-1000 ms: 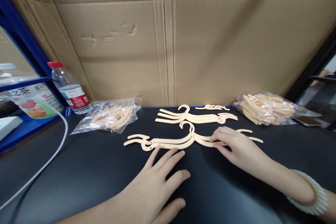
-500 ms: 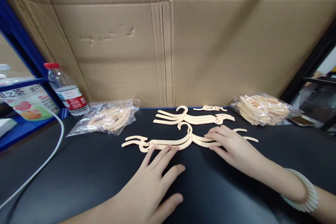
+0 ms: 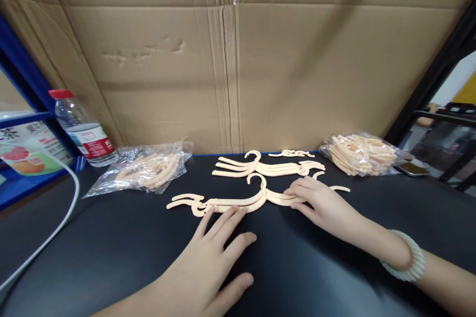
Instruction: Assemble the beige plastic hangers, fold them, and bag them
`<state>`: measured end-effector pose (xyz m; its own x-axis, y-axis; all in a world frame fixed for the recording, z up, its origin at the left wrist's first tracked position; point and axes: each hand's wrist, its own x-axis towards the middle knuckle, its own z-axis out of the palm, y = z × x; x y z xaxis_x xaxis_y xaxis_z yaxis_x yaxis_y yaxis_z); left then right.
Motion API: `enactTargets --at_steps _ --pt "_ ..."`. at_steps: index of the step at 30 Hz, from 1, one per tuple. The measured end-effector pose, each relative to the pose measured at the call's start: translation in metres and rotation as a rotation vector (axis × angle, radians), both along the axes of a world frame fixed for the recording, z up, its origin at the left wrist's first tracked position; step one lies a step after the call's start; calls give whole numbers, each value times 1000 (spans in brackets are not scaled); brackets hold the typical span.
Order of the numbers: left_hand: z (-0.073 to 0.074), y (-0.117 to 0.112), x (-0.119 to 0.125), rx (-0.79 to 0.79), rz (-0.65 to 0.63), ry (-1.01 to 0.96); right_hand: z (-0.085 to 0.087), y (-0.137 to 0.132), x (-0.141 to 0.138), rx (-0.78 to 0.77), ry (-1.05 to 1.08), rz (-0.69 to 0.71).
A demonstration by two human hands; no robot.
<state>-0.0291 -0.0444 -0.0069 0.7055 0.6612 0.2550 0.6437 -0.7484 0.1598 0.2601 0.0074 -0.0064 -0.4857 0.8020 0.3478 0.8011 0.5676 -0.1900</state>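
Now I have left hand [image 3: 203,257] spread, right hand [image 3: 327,205] fingers curled, pinch unclear, on beige folding hangers [image 3: 226,202], probably steadying them along the worktop's back edge [image 3: 204,155].

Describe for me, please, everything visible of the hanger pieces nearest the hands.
The hanger pieces are cream, apparently plastic, lying flat on the black table. Slender curved arms run side by side, meeting at a curled hook; thin prongs stick out at each end. The left hand seems to touch them; the right hand rests over part of the right side.
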Motion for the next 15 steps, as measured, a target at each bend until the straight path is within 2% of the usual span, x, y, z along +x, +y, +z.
enactTargets --at_steps 15 --pt "2 1 0 -14 -3 -2 1 -1 -1 -17 -7 1"
